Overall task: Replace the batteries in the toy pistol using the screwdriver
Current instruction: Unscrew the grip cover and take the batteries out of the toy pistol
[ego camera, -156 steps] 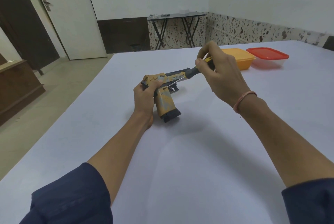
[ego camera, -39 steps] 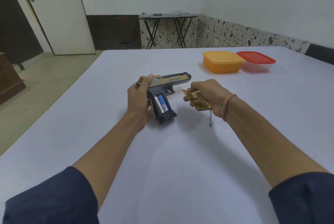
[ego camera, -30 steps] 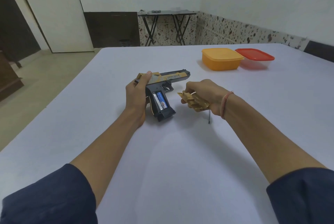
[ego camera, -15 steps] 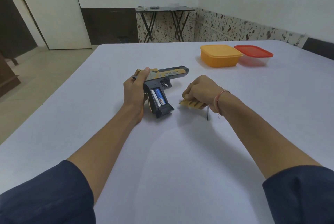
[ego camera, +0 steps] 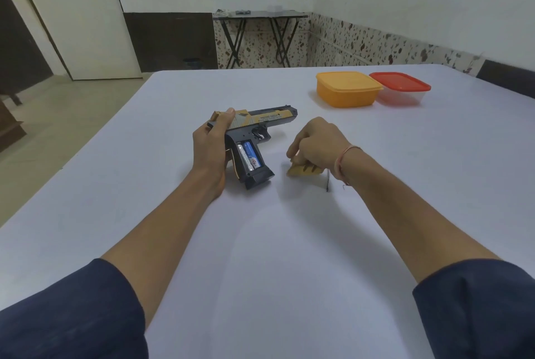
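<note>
On the head camera I have both hands over the white table (ego camera: 289, 257). The left hand (ego camera: 210, 145) grips the toy pistol (ego camera: 254, 138) round the back of its slide, thumb on top. The pistol stands on the butt of its grip, just ahead of the left wrist, with the barrel pointing right. The side of the grip is uncovered, and I can see two batteries (ego camera: 249, 154) seated side by side in the compartment, one with a blue label.

Just to the right of the pistol, and apart from it, the right hand (ego camera: 315, 141) is closed in a fist, knuckles up. Its fingers curl over the gold grip cover (ego camera: 302, 170), which sits low at the tabletop; I cannot tell whether the cover touches the cloth. The same fist holds the screwdriver (ego camera: 328, 183). Only its thin dark shaft shows, pointing down toward the table beside the wrist.

Further back on the right stand an orange container (ego camera: 347, 89) and, just beside it, a red-lidded container (ego camera: 401, 89). Both are closed and well apart from the hands.
</note>
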